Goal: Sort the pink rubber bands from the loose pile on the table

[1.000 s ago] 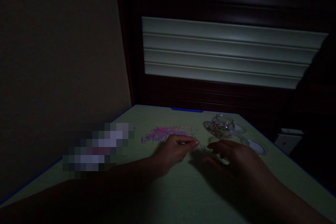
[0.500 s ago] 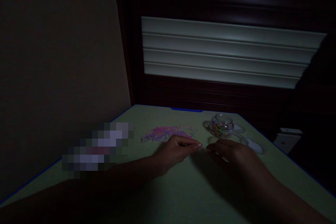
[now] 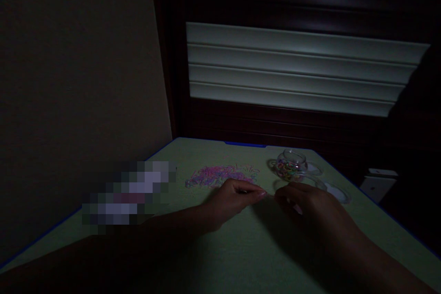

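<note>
My left hand (image 3: 230,201) is closed in a pinch, thumb against forefinger, over the middle of the table. Facing it, my right hand (image 3: 312,204) is closed too, its fingertips bent down and partly hidden. A thin pale strand, apparently a small rubber band (image 3: 270,195), spans the short gap between both sets of fingertips. Just behind my left hand lies a loose pile of pink and purple rubber bands (image 3: 210,175). Beyond my right hand stands a clear jar (image 3: 292,156), open at the top, with multicoloured bands inside.
The pale green table (image 3: 234,257) has a blue edge. Clear lid-like pieces (image 3: 334,191) lie right of the jar. A blurred-out item (image 3: 131,195) rests on the left side. A white box (image 3: 378,186) stands past the right edge. Wall and dark slatted panel close off the back.
My right hand has shifted slightly to the right, and the gap between my fingertips is a little wider, with the thin strand showing across it. My left hand has barely moved.
</note>
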Available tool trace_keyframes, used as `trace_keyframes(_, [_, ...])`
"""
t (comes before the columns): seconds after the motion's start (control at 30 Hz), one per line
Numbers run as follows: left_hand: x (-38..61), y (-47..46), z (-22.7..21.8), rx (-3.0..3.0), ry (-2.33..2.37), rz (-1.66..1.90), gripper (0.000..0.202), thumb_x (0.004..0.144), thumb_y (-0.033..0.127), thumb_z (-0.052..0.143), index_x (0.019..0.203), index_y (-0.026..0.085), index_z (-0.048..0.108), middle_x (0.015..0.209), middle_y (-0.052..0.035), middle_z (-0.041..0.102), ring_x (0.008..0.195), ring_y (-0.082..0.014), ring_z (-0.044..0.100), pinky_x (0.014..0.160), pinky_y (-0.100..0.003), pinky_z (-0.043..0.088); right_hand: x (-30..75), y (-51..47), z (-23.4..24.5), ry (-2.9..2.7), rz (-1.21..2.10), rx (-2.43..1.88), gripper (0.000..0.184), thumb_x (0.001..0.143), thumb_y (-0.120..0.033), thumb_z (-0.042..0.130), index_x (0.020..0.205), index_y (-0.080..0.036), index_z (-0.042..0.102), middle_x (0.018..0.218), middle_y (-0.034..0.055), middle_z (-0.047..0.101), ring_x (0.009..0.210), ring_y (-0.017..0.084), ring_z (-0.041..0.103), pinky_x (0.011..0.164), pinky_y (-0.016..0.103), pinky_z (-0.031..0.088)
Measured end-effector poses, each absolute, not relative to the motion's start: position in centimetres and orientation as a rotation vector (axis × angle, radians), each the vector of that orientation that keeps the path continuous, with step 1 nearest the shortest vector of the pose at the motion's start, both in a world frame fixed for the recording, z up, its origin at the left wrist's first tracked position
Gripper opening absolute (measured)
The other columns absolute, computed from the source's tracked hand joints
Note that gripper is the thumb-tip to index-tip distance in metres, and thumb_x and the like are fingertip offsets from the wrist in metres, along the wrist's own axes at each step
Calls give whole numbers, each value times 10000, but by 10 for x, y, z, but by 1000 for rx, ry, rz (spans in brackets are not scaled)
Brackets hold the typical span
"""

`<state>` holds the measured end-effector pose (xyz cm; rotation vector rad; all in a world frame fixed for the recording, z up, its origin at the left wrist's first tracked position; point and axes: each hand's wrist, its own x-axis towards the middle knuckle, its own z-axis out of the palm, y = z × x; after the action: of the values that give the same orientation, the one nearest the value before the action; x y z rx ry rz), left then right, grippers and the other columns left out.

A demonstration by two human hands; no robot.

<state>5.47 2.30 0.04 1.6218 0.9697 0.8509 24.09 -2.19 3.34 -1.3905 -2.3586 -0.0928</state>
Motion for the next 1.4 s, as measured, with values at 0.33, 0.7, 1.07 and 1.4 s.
trace_keyframes(0.33, [55,24,1,1618,948,847,301,701,415,598,850,159,654,521,42,462,468,-63,332,476,-205,229,241,-23,35,-2405,-187,-1391,212,805,-127,393,819,-211,587,774,16,588,675,136,537,587,244,358])
trace_keyframes(0.7, [56,27,-4,1594,922,835,250,728,381,578,812,150,623,489,69,373,433,-49,271,454,-194,205,241,-24,36,-2412,-275,-1395,217,822,-140,390,812,-213,595,730,14,576,654,137,529,573,244,342])
trace_keyframes(1.07, [56,28,-6,1591,958,862,267,729,412,558,810,160,598,526,64,408,448,-55,310,457,-196,231,246,-24,41,-2364,-643,-1491,124,785,-157,474,814,-205,585,748,17,589,691,172,542,588,273,345])
trace_keyframes(1.4, [56,29,-6,1563,962,837,248,730,388,557,799,152,585,532,59,414,455,-53,322,439,-186,227,254,-28,50,-2196,-841,-1913,187,728,-71,430,791,-170,576,766,69,608,673,211,559,555,305,350])
